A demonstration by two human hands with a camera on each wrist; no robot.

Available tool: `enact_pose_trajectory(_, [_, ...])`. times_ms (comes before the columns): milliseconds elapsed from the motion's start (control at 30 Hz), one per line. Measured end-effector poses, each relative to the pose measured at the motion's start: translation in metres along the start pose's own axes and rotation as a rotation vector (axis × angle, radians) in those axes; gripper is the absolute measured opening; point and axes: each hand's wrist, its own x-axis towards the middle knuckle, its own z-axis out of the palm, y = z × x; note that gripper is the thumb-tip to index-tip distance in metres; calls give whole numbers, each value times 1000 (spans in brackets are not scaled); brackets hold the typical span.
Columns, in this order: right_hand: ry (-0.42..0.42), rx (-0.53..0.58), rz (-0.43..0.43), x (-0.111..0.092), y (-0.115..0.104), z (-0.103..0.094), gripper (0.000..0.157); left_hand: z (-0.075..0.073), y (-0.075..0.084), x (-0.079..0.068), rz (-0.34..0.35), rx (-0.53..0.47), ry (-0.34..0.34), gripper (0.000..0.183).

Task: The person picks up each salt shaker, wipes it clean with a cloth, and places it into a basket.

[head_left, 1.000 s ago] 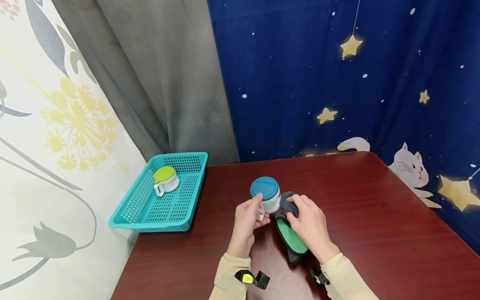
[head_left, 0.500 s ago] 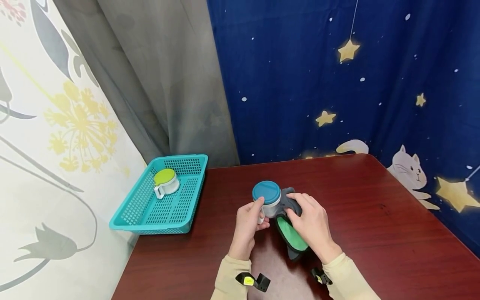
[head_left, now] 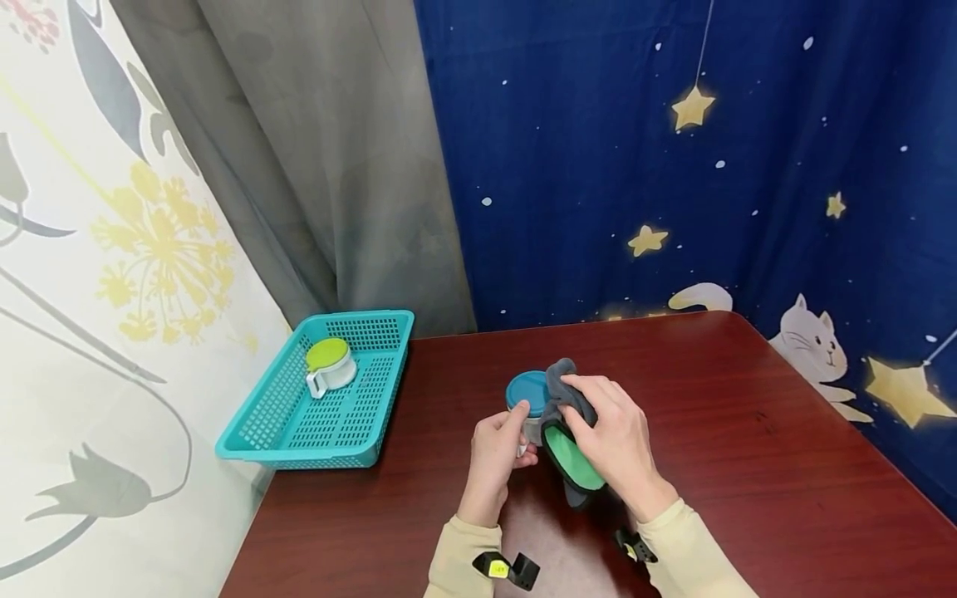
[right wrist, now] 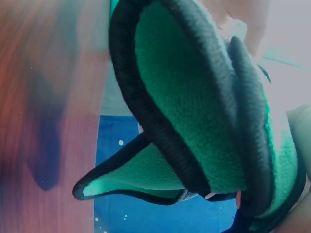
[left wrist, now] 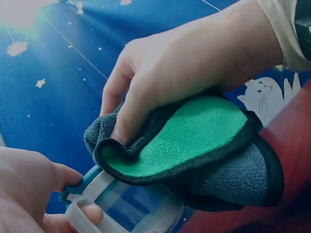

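Note:
My left hand (head_left: 492, 455) grips a clear jar by its white handle (left wrist: 83, 213), the thumb at the edge of its blue lid (head_left: 525, 390). My right hand (head_left: 617, 433) pinches a folded cloth (head_left: 574, 458), green on one face and dark grey on the other, with a black border. In the head view the bunched grey part overlaps the right side of the lid. Seen from the left wrist, the cloth lies over the jar (left wrist: 146, 206) and hides part of it. The hanging cloth (right wrist: 184, 97) fills much of the right wrist view.
A turquoise basket (head_left: 381, 415) stands on the left of the dark red table (head_left: 718, 465). Inside it sits a second jar with a lime-green lid (head_left: 326, 353) and white handle. Behind the table hang grey and blue curtains (head_left: 568, 166).
My right hand has brought the bunched cloth up and left, from the jar's side onto the edge of its lid. My left hand keeps its grip on the handle; the jar sits slightly lower in view.

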Motion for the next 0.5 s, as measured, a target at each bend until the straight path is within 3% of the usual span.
enact_pose_trajectory(367, [11,-38,23,-5,5,6,35,-5,4,1,21,1,3,53])
enact_pose_trajectory(500, [-45,-108,60,-10,12,12,33,-7,6,1,14,-17,4,53])
